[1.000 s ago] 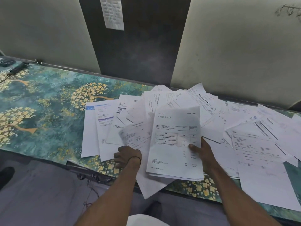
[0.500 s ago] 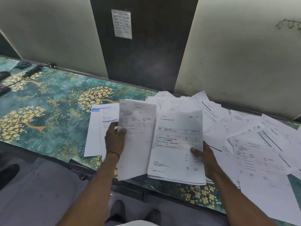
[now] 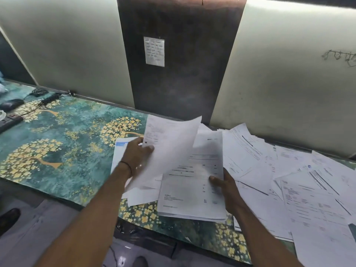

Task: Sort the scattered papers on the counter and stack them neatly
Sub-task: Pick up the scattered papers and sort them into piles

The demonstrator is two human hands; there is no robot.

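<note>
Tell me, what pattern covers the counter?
The counter is teal-green, printed with golden-yellow blossoming trees; head view shows it best.

Bench covering (image 3: pixel 67 141): teal, printed with yellow-flowered trees; extends left of the left hand (image 3: pixel 137 157) and below the right hand (image 3: pixel 225 187).

Dark panel (image 3: pixel 181 83): upright, directly beyond both hands. A small handwritten note (image 3: pixel 154 51) is fixed to it; the text is illegible.

Pale wall panels (image 3: pixel 67 45): one either side of the dark panel. The one beyond the right hand carries a scribble (image 3: pixel 339 57).

Power strip (image 3: pixel 10 121), coiled cable (image 3: pixel 50 98): on the covering, far left of the left hand.

Black shoe (image 3: pixel 8 218): on the floor (image 3: pixel 38 237), below and left of the left hand.
</note>
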